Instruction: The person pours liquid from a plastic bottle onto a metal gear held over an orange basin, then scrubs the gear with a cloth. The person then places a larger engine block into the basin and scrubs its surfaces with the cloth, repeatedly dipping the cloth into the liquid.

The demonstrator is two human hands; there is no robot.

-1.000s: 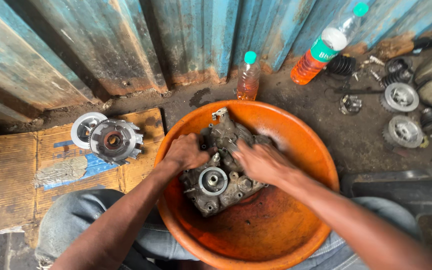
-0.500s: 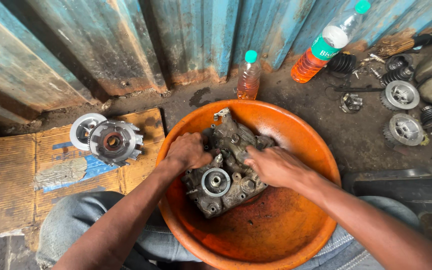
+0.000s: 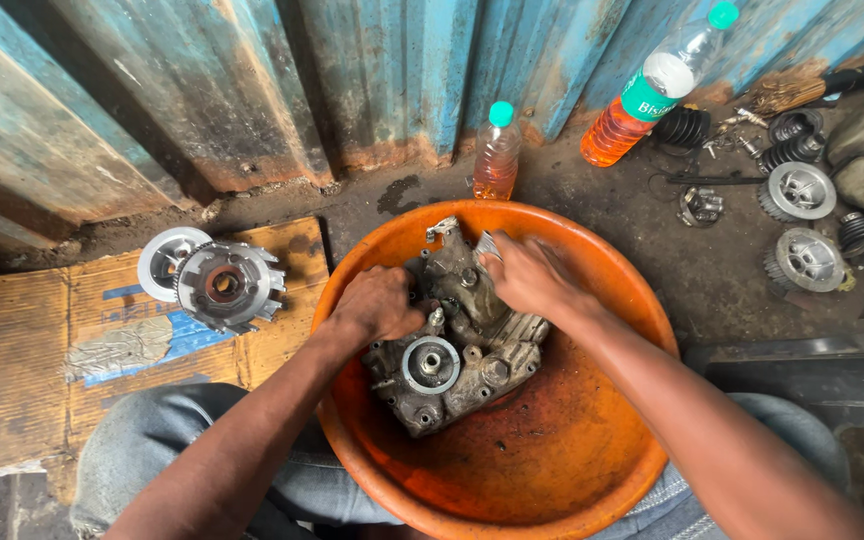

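A greasy grey engine casing (image 3: pixel 457 360) with a round bearing seat lies inside a large orange basin (image 3: pixel 552 470) resting on my lap. My left hand (image 3: pixel 377 303) grips the casing's left edge with curled fingers. My right hand (image 3: pixel 527 275) presses on the casing's upper part, fingers bent over something small and pale at its top; what it is I cannot tell.
A clutch assembly (image 3: pixel 224 285) and a metal disc sit on flattened cardboard (image 3: pixel 42 340) at left. Two bottles of orange liquid (image 3: pixel 497 150) (image 3: pixel 642 100) stand or lean by the corrugated blue wall. Round metal engine parts (image 3: pixel 800 190) and springs lie on the ground at right.
My right hand has moved up from the casing's right side to its upper part. My left hand has stayed on the left edge.
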